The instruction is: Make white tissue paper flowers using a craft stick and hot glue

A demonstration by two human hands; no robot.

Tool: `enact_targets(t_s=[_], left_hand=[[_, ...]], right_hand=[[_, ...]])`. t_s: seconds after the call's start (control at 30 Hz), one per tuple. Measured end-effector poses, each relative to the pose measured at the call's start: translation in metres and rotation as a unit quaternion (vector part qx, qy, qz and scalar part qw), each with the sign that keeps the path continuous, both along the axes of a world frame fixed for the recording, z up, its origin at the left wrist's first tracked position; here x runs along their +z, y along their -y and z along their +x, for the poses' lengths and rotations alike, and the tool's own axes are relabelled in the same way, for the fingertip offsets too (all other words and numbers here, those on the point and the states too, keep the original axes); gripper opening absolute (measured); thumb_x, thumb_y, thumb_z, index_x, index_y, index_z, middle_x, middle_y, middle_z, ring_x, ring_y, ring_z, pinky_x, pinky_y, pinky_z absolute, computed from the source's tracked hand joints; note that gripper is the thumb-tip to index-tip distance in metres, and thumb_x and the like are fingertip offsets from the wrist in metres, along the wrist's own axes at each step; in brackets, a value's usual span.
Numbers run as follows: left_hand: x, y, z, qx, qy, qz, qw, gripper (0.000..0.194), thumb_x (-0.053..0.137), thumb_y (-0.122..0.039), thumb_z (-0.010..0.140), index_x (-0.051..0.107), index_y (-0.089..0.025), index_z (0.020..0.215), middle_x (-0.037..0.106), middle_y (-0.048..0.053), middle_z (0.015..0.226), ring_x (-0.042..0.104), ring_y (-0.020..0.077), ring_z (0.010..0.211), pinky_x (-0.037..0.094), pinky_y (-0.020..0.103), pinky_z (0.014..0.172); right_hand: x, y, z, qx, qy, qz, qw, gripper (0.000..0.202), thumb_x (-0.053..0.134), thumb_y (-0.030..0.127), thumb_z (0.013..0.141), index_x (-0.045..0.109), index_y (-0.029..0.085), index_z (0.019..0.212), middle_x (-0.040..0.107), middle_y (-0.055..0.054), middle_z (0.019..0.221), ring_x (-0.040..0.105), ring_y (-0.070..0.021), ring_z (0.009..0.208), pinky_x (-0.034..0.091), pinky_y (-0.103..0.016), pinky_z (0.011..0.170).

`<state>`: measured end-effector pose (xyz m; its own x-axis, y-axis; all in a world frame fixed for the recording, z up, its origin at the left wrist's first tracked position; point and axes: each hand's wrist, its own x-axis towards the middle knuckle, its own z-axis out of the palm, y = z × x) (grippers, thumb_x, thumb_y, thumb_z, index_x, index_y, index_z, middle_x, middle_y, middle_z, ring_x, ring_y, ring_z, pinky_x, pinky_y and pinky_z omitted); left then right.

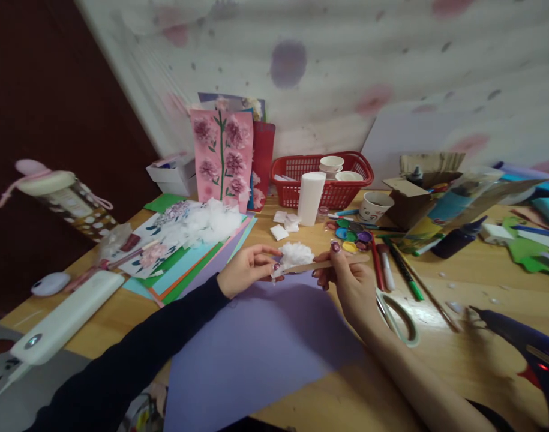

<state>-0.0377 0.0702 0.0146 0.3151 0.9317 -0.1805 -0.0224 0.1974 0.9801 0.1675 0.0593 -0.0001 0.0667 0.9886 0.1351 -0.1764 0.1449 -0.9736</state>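
My left hand (251,271) pinches the left end of a pale flat strip (301,267), which could be paper or wood. White fluff (296,254), like a cotton tuft or paper pom-pom, sits along the strip's far side between my hands. Whether it is fixed to the strip I cannot tell. My right hand (346,277) grips the strip farther right, its end poking out past the fingers. Both hands are above a purple paper sheet (260,354). Close to my right wrist lie white-handled scissors (407,321).
A glue gun (521,342) with a red light lies at right. Behind my hands are a white roll (311,198), a red basket (283,165) and paint pots (348,246). Cotton (215,221) and coloured papers (191,279) lie left, near a white device (71,315).
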Motion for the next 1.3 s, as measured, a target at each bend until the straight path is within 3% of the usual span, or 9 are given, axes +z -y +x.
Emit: enact_targets(t_s=[0.2, 0.3, 0.5, 0.7, 0.9, 1.17, 1.3], left_hand=[[-0.0047, -0.0006, -0.0014, -0.014, 0.040, -0.031, 0.999, 0.036, 0.079, -0.029, 0.074, 0.060, -0.014, 0.101, 0.073, 0.004, 0.078, 0.072, 0.0160, 0.069, 0.054, 0.032, 0.075], [-0.0050, -0.0011, -0.0027, -0.022, 0.033, -0.015, 0.999, 0.043, 0.083, -0.025, 0.068, 0.059, -0.014, 0.103, 0.073, 0.003, 0.077, 0.072, 0.0166, 0.071, 0.054, 0.032, 0.076], [-0.0054, -0.0024, -0.0058, -0.041, 0.013, 0.018, 0.999, 0.048, 0.082, -0.019, 0.068, 0.056, -0.014, 0.108, 0.075, 0.005, 0.080, 0.072, 0.0172, 0.074, 0.052, 0.033, 0.080], [-0.0075, -0.0029, -0.0037, -0.053, -0.005, 0.029, 0.998, 0.049, 0.080, -0.016, 0.069, 0.053, -0.015, 0.110, 0.074, 0.003, 0.079, 0.071, 0.0154, 0.074, 0.050, 0.031, 0.079], [-0.0085, -0.0002, -0.0009, -0.062, -0.014, 0.023, 0.998, 0.048, 0.077, -0.012, 0.068, 0.054, -0.015, 0.111, 0.073, 0.002, 0.082, 0.068, 0.0120, 0.074, 0.048, 0.026, 0.077], [-0.0083, 0.0009, -0.0039, -0.070, 0.011, 0.027, 0.997, 0.052, 0.079, -0.014, 0.067, 0.054, -0.017, 0.112, 0.061, -0.002, 0.086, 0.071, 0.0147, 0.076, 0.051, 0.031, 0.079], [-0.0056, 0.0034, -0.0025, -0.057, 0.021, 0.020, 0.998, 0.051, 0.078, -0.019, 0.071, 0.053, -0.016, 0.114, 0.064, 0.001, 0.088, 0.072, 0.0169, 0.082, 0.052, 0.030, 0.079]], right_hand=[[0.0004, 0.0007, -0.0004, -0.011, 0.019, 0.016, 1.000, 0.050, 0.061, 0.063, 0.081, 0.065, 0.014, 0.069, 0.061, -0.002, 0.051, 0.052, -0.0105, 0.041, 0.040, -0.022, 0.040], [0.0001, 0.0010, 0.0002, -0.017, 0.020, 0.014, 1.000, 0.050, 0.060, 0.063, 0.082, 0.065, 0.014, 0.070, 0.061, -0.002, 0.052, 0.052, -0.0103, 0.042, 0.040, -0.022, 0.041], [0.0019, -0.0007, 0.0030, -0.097, 0.009, 0.009, 0.995, 0.054, 0.060, 0.067, 0.079, 0.066, 0.014, 0.067, 0.059, -0.001, 0.048, 0.050, -0.0087, 0.040, 0.038, -0.020, 0.040], [0.0013, 0.0016, 0.0010, -0.046, 0.025, -0.011, 0.999, 0.058, 0.057, 0.070, 0.079, 0.064, 0.015, 0.065, 0.053, 0.001, 0.043, 0.049, -0.0096, 0.040, 0.038, -0.021, 0.042], [-0.0010, 0.0048, -0.0015, 0.010, 0.047, 0.000, 0.999, 0.052, 0.057, 0.063, 0.084, 0.064, 0.015, 0.067, 0.053, 0.002, 0.045, 0.050, -0.0099, 0.043, 0.040, -0.022, 0.045], [-0.0019, 0.0037, -0.0003, -0.012, 0.055, 0.008, 0.998, 0.052, 0.056, 0.063, 0.084, 0.067, 0.014, 0.069, 0.055, 0.001, 0.046, 0.049, -0.0094, 0.042, 0.039, -0.021, 0.045], [-0.0028, 0.0031, -0.0006, -0.022, 0.047, 0.014, 0.999, 0.051, 0.056, 0.062, 0.085, 0.067, 0.014, 0.070, 0.056, 0.001, 0.048, 0.050, -0.0093, 0.042, 0.040, -0.021, 0.044]])
